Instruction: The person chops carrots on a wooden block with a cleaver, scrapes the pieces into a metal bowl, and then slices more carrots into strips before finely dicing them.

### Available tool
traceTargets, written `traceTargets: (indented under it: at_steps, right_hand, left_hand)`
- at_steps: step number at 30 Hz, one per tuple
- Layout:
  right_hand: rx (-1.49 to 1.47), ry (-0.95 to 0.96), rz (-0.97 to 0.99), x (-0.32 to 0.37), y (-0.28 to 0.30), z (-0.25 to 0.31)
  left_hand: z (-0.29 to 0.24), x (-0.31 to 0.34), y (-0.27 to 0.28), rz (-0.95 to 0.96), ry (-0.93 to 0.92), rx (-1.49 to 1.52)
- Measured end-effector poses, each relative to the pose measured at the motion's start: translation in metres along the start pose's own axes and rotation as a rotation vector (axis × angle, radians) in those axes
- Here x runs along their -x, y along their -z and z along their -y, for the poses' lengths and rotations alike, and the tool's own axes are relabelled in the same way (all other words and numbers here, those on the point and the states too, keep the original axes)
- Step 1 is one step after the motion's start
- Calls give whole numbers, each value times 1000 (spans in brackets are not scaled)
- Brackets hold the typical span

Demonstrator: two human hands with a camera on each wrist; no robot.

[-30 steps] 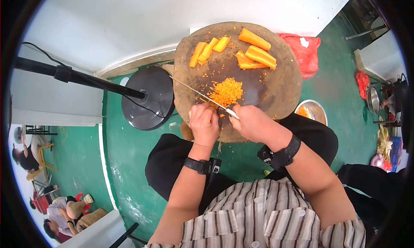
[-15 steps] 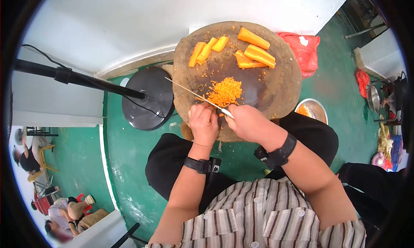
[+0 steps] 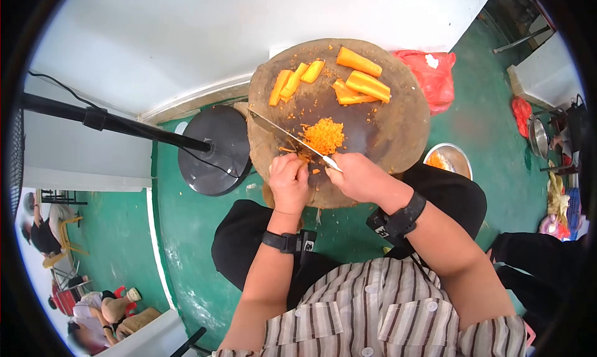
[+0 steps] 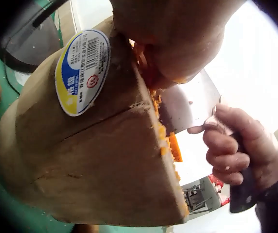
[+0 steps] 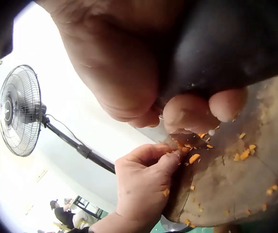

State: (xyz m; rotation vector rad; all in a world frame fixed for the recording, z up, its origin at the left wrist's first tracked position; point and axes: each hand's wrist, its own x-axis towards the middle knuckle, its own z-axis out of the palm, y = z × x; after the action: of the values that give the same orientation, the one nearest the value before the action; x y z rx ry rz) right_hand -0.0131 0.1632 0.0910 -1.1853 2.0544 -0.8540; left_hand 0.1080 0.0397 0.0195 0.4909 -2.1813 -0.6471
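My right hand (image 3: 365, 178) grips the dark handle (image 4: 242, 179) of a cleaver (image 3: 287, 133), fingers wrapped around it. The blade slants across the near left part of a round wooden chopping block (image 3: 404, 130), just ahead of my left hand (image 3: 290, 184). With curled fingers, the left hand pinches carrot (image 4: 144, 60) at the block's near edge; most of that carrot is hidden under the fingers. Beyond the blade lies a heap of finely chopped carrot (image 3: 324, 136). Thin carrot slabs (image 3: 292, 82) lie at the far left of the block, thicker carrot pieces (image 3: 368, 85) at the far right.
A metal bowl (image 3: 459, 160) with orange bits stands on the floor right of the block. Behind it lies a red plastic bag (image 3: 429, 80). To the left are a fan's round black base (image 3: 211, 161) and pole (image 3: 62, 108). A white wall (image 3: 186, 40) rises behind the block.
The cleaver has tilted, so more of its flat side shows above the block. Both hands keep their holds near the same spot. The head view has shifted slightly.
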Motion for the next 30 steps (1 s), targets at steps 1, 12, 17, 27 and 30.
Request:
traceTargets:
  at_steps: [1,12,17,27,30]
  right_hand:
    - [-57,30,-20,1,1,-1]
    - [-59,-102,-30,37,25,0]
    - [-76,-52,-52,38,20,-8]
    - [-70,-41,-89,38,24,-11]
    - [-62,-78,-78,40,28,-8]
  left_hand:
    - [2,-2,3,26,38,44]
    - [17,-28,21,203,2,-91]
    - [0,-14,29,342,109,-25]
    - [2,-3,4,257,13,-132]
    - [5,-4,1,221,8,-94]
